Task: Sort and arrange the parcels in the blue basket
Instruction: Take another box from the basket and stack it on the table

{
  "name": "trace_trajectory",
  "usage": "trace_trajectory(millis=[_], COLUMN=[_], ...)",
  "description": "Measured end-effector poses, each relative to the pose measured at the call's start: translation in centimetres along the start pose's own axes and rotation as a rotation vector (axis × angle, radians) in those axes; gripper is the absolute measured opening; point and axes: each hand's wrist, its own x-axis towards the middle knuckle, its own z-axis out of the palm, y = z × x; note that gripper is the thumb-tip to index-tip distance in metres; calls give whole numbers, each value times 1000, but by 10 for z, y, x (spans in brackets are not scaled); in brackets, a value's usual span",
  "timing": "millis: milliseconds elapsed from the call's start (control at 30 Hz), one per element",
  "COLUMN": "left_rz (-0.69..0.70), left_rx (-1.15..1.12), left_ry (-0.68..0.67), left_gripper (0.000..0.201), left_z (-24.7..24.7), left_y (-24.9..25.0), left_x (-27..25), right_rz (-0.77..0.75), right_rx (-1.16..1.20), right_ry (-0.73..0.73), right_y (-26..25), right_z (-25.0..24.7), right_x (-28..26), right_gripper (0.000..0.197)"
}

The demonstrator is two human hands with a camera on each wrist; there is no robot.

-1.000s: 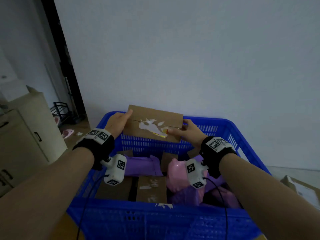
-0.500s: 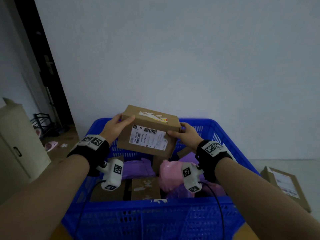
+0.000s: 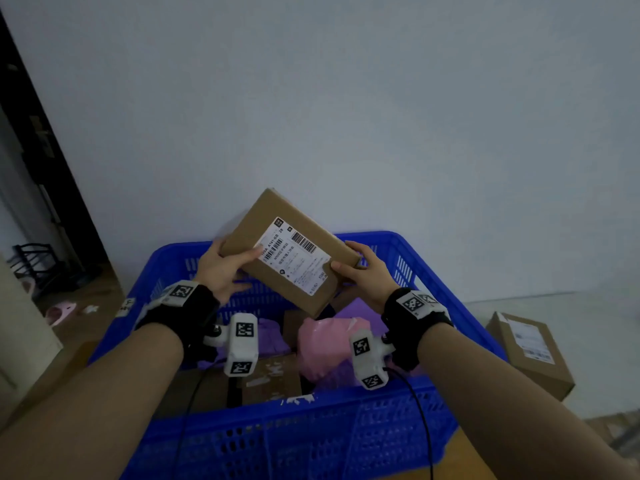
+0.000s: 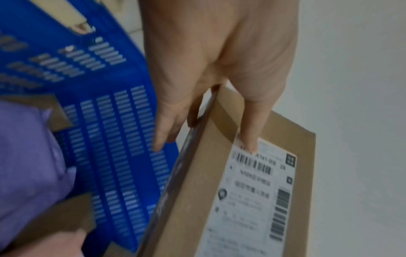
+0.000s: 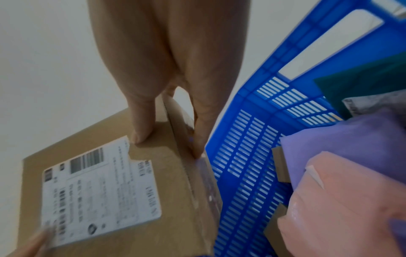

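- While both hands carry it above the blue basket [image 3: 398, 445], the cardboard box [image 3: 263, 233] tilts with its label up.
- Nearest, brown boxes [image 3: 273, 379] and a pink bag [image 3: 325, 344] fill the basket floor, so open room looks scarce.
- Left hand [image 3: 221, 268] clamps one end, thumb on the label, fingers beneath.
- Right hand [image 3: 363, 275] pinches the opposite edge likewise.
- Best, I judge, to level the box and lower it flat along the far wall [image 3: 381, 237], clear of the rim.
- Another parcel [image 3: 530, 355] lies outside, right.
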Motion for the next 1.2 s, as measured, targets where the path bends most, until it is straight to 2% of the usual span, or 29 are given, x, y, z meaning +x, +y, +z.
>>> trace_trajectory(millis=[67, 100, 200, 233, 333, 500, 600, 700, 767, 967, 1067, 1200], left_rz=[-5, 2, 17, 10, 41, 106, 99, 71, 84, 49, 13, -112], left_rx=[-34, -55, -75, -48, 21, 150, 163, 177, 204, 258, 322, 406], left_ry=[-30, -35, -72, -99, -176, -218, -227, -252, -305, -513, -602, -666], left_gripper=[91, 91, 69, 67, 84, 95, 91, 72, 62, 55, 50, 50], left_z=[15, 24, 50, 59, 89, 140, 183, 239, 280, 403, 453, 504], left_y=[-4, -5, -8, -8, -4, 9, 14, 15, 14, -11, -34, -71], left_x=[1, 2, 3, 3, 4, 11, 17, 26, 33, 43, 42, 40], right_rz=[-11, -16, -26, -32, -53, -139, -147, -162, -158, -53, -13, 98], right_rx=[-33, -55, -104, -112, -127, -204, -164, -232, -248, -204, -145, -91], right_ry=[44, 58, 90, 98, 84, 117, 88, 71, 104, 229, 279, 305], right_y=[2, 3, 5, 5, 0, -11, -23, -36, -43, -46, -34, -5], right_z=[-6, -9, -25, -31, -49, -93, -136, -187, -225, -344, -398, -455], right_x=[-1, -1, 0, 0, 3, 13, 21, 25, 26, 21, 15, 5], right_gripper=[53, 54, 55, 55, 55, 51, 69, 88, 88, 94, 82, 73])
